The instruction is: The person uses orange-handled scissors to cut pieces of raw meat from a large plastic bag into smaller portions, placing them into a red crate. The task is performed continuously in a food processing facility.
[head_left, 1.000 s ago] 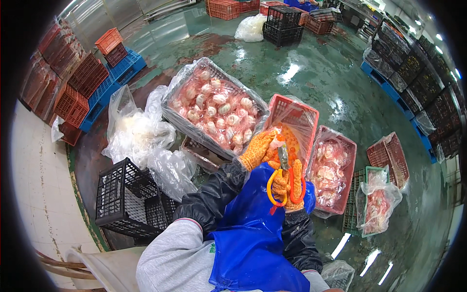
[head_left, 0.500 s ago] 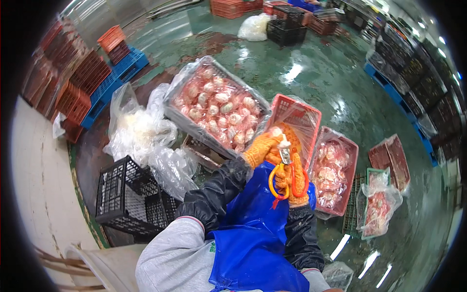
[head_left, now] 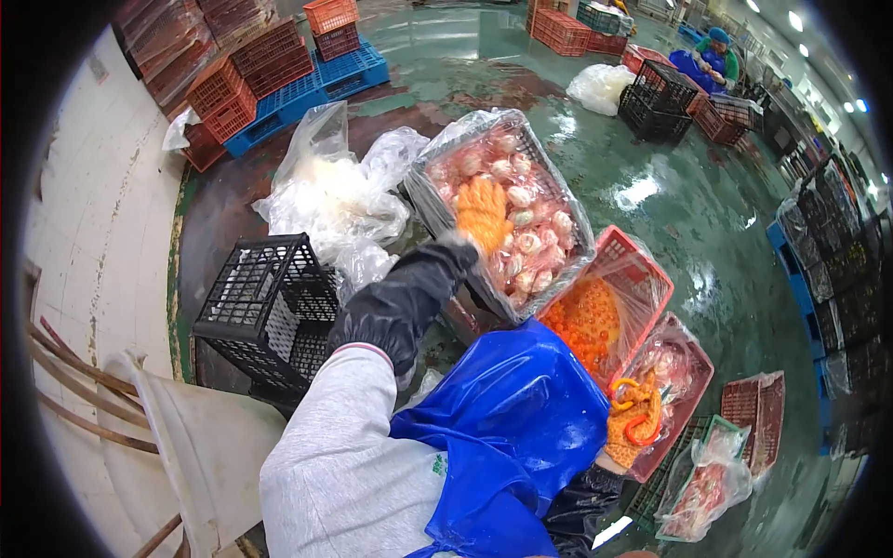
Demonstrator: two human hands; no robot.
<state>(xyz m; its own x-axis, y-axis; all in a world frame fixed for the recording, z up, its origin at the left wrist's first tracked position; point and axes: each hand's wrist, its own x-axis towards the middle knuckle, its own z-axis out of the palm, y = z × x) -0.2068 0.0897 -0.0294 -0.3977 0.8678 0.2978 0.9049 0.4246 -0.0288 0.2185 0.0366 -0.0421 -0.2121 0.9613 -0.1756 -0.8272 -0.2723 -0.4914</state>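
My left hand (head_left: 483, 216), in an orange glove, reaches over the plastic-lined grey crate (head_left: 569, 200). Its fingers stretch out flat on egg-like white lumps with pinkish-red tissue (head_left: 527, 244). At the right, my right hand (head_left: 630, 432), also gloved in orange, grips scissors (head_left: 642, 423) by their yellow and red handle loops; the blades are hard to make out. It is over the near part of a pink crate (head_left: 693, 377) holding similar pinkish pieces. Between the hands, a red crate (head_left: 642, 256) lined with clear plastic holds small round orange balls (head_left: 586, 321).
At the left stand a black crate (head_left: 265, 298) and crumpled clear plastic bags (head_left: 330, 200). Lower right are a bagged green crate (head_left: 684, 507) and a dark red crate (head_left: 755, 414). A co-worker (head_left: 712, 60) sits far off among crates. The green floor (head_left: 642, 167) looks wet.
My left hand has left the scissors and moved left onto the grey crate's lumps; the whitish piece at the blades no longer shows. My right hand has carried the scissors right. The view has shifted.
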